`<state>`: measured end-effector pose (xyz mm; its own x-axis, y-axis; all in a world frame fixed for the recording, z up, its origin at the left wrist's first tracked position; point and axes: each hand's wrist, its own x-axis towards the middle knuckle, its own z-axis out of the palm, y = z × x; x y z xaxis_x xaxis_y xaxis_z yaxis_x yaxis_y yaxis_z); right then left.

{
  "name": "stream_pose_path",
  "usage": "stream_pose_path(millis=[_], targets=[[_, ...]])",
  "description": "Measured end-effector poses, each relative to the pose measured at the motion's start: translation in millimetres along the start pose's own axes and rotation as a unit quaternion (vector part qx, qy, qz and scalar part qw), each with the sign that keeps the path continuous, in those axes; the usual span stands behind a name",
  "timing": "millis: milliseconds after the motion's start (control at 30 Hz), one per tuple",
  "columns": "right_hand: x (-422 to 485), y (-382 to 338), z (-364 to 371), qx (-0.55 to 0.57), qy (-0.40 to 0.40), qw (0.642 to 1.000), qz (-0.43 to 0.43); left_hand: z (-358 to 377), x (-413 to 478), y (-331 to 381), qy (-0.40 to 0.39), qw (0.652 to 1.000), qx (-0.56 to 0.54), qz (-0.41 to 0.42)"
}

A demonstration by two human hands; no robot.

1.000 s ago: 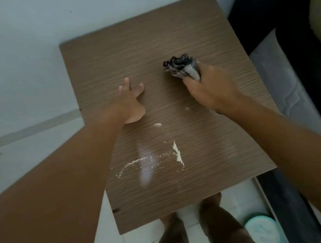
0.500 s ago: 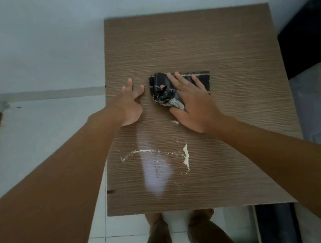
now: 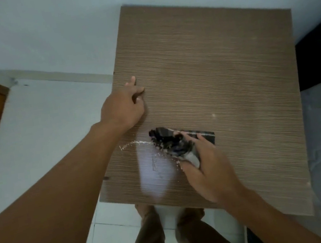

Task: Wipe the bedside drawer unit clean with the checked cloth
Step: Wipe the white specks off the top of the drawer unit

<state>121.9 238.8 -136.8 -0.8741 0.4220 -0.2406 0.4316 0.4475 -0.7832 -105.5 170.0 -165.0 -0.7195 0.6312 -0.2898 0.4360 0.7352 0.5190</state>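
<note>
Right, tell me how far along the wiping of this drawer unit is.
Early to midway. Done: the far half of the wood-grain top looks free of debris. In hand: the right hand presses the bunched checked cloth onto the white crumbs. The left hand rests on the top's left edge. Left: a thin white crumb line to the cloth's left, scattered specks near the fingers, and the near strip; the unit's sides are out of view.

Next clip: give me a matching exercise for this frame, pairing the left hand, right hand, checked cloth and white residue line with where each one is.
Things:
1. left hand
2. right hand
3. checked cloth
4. white residue line

Places:
A. just left of the cloth
B. under the right hand's fingers
C. at the unit top's left edge
D. pressing down on the cloth

Pairs: 1-C, 2-D, 3-B, 4-A
</note>
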Motion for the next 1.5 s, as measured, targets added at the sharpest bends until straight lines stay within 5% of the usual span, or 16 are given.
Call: stream_pose_path(millis=[133, 267, 567, 767, 1333, 1500], targets=[[39, -31, -51, 0.052, 0.038, 0.997, 0.044, -13, -10, -8, 0.108, 0.985, -0.138, -0.006], [96, -54, -77, -0.039, 0.029, 0.999, -0.017, -14, -38, -27, 0.163, 0.971, -0.159, -0.070], [185, -5, -16, -0.235, -0.039, 0.969, -0.066, -6, -112, -75, 0.067, 0.909, -0.284, -0.298], [188, -21, 20, -0.251, -0.041, 0.949, -0.188, 1, -135, -80, 0.043, 0.898, -0.316, -0.302], [125, -18, 68, -0.273, -0.230, 0.845, -0.398, -5, -134, -77, 0.035, 0.760, -0.469, -0.449], [84, -14, 59, -0.190, -0.253, 0.866, -0.388, -6, -125, -66, 0.057, 0.796, -0.407, -0.444]])
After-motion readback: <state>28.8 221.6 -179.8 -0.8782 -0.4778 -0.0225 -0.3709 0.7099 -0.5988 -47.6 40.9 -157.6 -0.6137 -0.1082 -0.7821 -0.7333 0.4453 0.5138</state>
